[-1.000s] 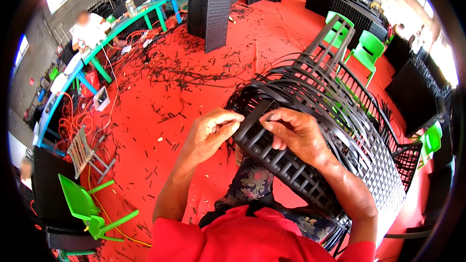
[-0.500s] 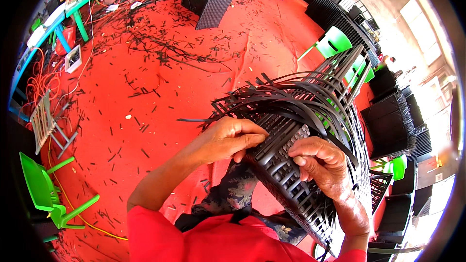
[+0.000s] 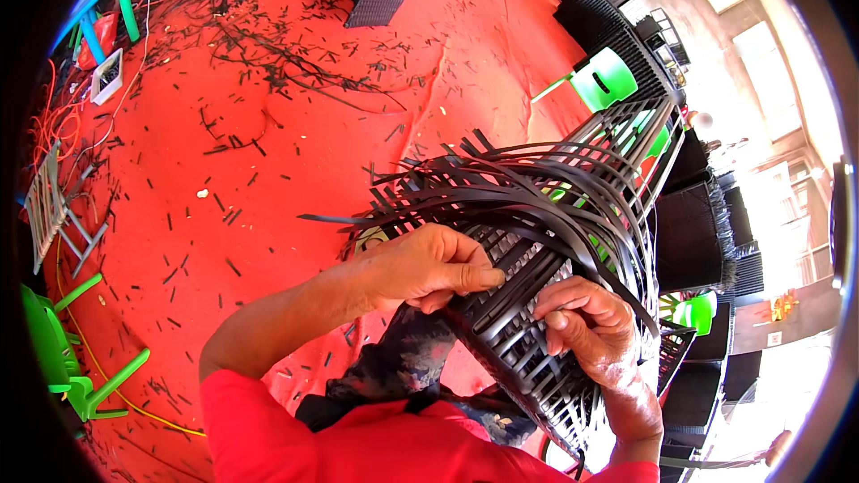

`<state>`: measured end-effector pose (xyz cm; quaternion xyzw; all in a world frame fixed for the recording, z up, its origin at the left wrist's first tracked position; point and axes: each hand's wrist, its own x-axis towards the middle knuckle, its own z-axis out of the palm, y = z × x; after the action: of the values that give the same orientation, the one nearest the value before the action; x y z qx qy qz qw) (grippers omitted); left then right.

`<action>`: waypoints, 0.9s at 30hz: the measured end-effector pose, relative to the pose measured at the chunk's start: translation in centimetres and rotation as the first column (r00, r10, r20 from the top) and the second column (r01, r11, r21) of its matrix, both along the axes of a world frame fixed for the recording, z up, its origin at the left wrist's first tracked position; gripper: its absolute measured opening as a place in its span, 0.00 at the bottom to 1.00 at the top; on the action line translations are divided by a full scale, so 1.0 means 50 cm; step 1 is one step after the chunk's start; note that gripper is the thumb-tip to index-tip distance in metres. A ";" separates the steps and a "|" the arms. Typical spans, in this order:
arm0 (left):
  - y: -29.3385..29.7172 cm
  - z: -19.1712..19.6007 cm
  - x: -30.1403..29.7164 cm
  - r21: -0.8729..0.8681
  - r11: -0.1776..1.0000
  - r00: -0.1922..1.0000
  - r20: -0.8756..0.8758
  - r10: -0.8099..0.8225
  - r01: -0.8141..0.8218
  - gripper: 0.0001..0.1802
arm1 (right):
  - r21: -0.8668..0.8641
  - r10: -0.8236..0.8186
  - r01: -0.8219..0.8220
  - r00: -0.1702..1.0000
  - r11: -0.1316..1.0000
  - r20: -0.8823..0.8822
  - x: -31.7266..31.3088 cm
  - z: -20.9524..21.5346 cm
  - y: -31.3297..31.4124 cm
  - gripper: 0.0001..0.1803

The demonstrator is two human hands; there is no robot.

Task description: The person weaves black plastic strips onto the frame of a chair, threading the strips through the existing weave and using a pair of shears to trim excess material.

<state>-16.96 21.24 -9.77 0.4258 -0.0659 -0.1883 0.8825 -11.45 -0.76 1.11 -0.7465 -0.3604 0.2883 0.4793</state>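
A half-woven black wicker panel (image 3: 510,335) on a frame lies slanted in front of me, over my lap. Long flat black plastic strips (image 3: 546,192) arch loosely across its far part, their cut ends hanging toward the left. At the panel's left edge my left hand (image 3: 434,268) is closed, thumb and forefinger pinching a black strip at the weave. My right hand (image 3: 591,322) rests over the right side of the weave, fingers curled and thumb against the forefinger. Whatever lies between those right fingertips is hidden.
Black strip scraps litter the red floor (image 3: 304,152). Green chairs (image 3: 604,80) stand beyond the panel, and another green chair (image 3: 67,358) is at the left. Stacked black woven panels (image 3: 689,233) line the right side. A folding stool (image 3: 54,206) and orange cords lie far left.
The whole view has shifted, so the surroundings sit further left and higher. Both hands stay at nearly the same places on the weave, the left a little nearer the right.
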 end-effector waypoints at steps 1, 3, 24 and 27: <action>0.000 0.004 0.000 0.030 0.999 1.000 -0.018 -0.018 0.019 0.14 | -0.062 -0.007 0.008 1.000 0.998 0.023 -0.004 0.007 0.000 0.05; -0.004 -0.002 0.002 0.080 0.996 0.999 0.005 -0.049 0.048 0.16 | -0.047 0.027 -0.025 0.999 0.999 0.041 -0.003 -0.001 -0.009 0.06; -0.008 0.015 -0.007 0.298 0.827 0.780 0.577 0.242 -0.477 0.05 | -0.081 0.126 -0.117 0.986 0.990 0.108 0.006 0.004 0.003 0.07; 0.002 0.036 0.000 0.372 0.825 0.830 0.524 0.190 -0.424 0.07 | -0.087 0.136 -0.126 0.983 0.988 0.126 0.009 0.001 0.007 0.07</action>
<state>-16.93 21.33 -7.98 0.6654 -0.1554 0.0582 0.7278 -10.98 -0.42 1.19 -0.7568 -0.4280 0.2834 0.4046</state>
